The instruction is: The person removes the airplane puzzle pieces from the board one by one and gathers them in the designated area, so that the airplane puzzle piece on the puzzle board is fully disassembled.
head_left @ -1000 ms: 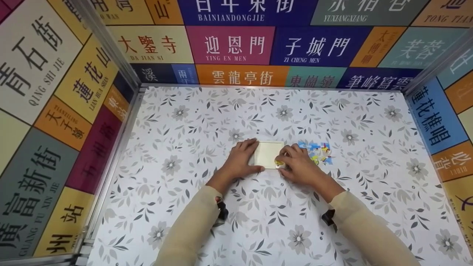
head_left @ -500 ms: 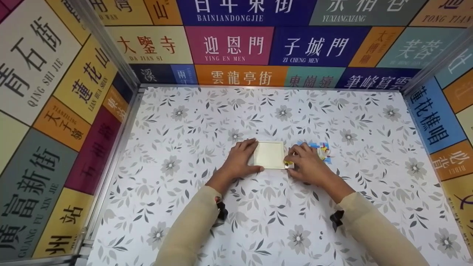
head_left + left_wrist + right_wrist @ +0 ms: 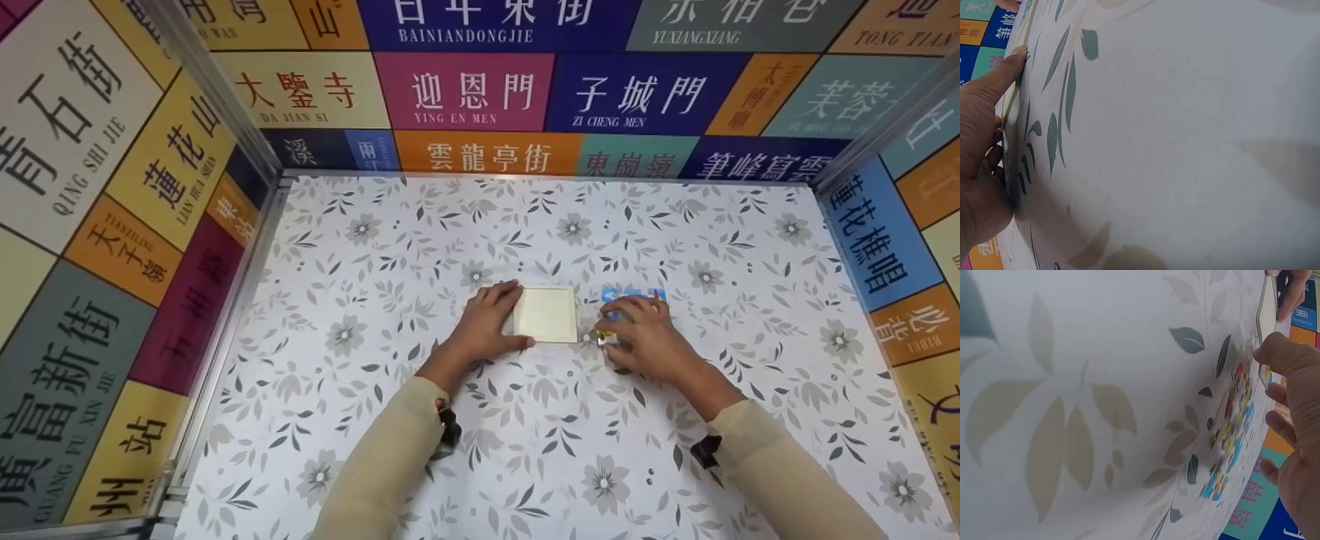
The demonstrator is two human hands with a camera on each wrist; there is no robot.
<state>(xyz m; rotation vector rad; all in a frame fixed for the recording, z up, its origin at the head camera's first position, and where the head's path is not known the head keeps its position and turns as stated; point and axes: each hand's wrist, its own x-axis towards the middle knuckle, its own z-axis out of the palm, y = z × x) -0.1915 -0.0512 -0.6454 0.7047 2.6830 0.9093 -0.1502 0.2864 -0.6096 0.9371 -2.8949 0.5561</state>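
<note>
A cream square puzzle tray (image 3: 549, 315) lies flat on the cloth in the head view, its inside bare. My left hand (image 3: 486, 322) grips its left side, thumb at the near edge and fingers at the far one. Just right of the tray, my right hand (image 3: 649, 341) pinches a small yellow and white jigsaw piece (image 3: 604, 339) between thumb and fingers. Beneath and behind that hand are colourful jigsaw pieces (image 3: 636, 292), mostly covered from above. The right wrist view shows these loose jigsaw pieces (image 3: 1233, 424) better, in blue, yellow and red.
A white cloth (image 3: 420, 240) with grey flowers and leaves covers the table. Panels (image 3: 465, 90) printed with large characters enclose it at the back and both sides. Each wrist carries a dark strapped device, such as the one at the right sleeve (image 3: 706, 451).
My right hand has moved right, off the tray's right edge and over the loose pieces, with the jigsaw piece still pinched. The left hand and the tray stay in place.
</note>
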